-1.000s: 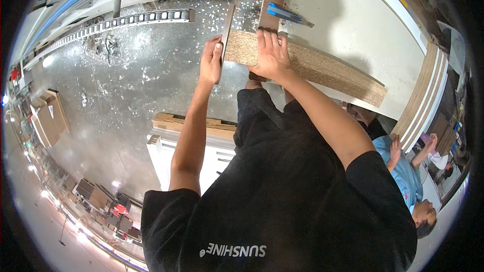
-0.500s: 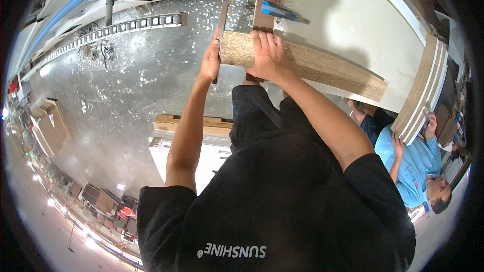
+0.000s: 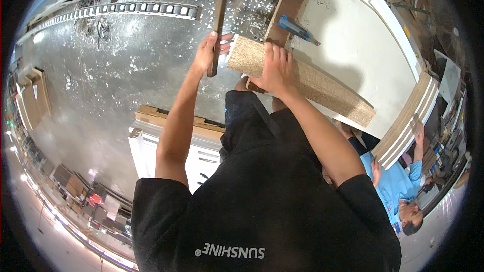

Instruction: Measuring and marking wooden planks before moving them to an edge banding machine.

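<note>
On the black T-shirt [image 3: 267,206] we see a line of bold white capital letters [image 3: 233,251], upside down, with a round white mark [image 3: 198,253] at its left end. On the co-worker's light-blue shirt [image 3: 396,181] we find a red mark [image 3: 388,208], too small to read.

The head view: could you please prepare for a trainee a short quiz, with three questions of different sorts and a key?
1. Which hand holds the dark strip?
2. True or false: the dark strip lies flat against the end of the light brown board.
3. Complete: of the wearer's two hands, the one nearer to the blue cutter is the ____ hand.

Key:
1. The left hand.
2. False: a gap shows between them.
3. The right hand.
</note>
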Demonstrator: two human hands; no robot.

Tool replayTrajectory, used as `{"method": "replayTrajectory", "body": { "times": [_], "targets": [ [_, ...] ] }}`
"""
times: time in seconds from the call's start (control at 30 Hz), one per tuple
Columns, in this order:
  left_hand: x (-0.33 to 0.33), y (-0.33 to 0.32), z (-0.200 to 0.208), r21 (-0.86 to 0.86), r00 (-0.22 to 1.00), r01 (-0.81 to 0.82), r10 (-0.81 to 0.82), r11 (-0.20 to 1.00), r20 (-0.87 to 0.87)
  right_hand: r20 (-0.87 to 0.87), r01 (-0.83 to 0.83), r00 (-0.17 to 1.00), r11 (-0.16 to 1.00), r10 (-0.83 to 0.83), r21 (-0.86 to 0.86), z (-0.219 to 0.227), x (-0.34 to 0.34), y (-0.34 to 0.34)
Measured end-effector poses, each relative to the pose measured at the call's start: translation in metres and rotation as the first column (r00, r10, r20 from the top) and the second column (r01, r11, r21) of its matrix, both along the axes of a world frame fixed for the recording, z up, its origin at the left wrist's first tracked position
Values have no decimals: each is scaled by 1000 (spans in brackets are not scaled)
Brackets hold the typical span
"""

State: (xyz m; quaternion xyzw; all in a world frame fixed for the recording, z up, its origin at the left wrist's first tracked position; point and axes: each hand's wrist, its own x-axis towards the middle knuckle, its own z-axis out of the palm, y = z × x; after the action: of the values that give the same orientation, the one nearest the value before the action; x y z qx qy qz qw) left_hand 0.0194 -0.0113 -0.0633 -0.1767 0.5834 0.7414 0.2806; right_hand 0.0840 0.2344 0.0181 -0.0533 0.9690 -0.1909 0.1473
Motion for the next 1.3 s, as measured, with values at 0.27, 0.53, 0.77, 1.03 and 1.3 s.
{"method": "replayTrajectory", "body": {
  "times": [0.27,0.53,0.77,1.03,1.3],
  "targets": [
    [10,11,-29,204,894,106,-184,973,408,0,-9,1000,1000,9,17,-7,1,1],
    [12,9,-22,231,937,190,-247,954,248,17,-23,1000,1000,23,7,-8,-1,0],
    [13,29,11,-331,921,261,-336,907,-195,41,-39,998,999,40,-19,-10,2,5],
    [-48,170,118,-661,512,-28,-557,750,-654,53,-61,996,994,66,-85,-6,2,7],
    [-28,316,58,-967,-136,156,-965,203,-225,-177,-18,984,993,-3,-116,-41,20,5]
  ]
}}
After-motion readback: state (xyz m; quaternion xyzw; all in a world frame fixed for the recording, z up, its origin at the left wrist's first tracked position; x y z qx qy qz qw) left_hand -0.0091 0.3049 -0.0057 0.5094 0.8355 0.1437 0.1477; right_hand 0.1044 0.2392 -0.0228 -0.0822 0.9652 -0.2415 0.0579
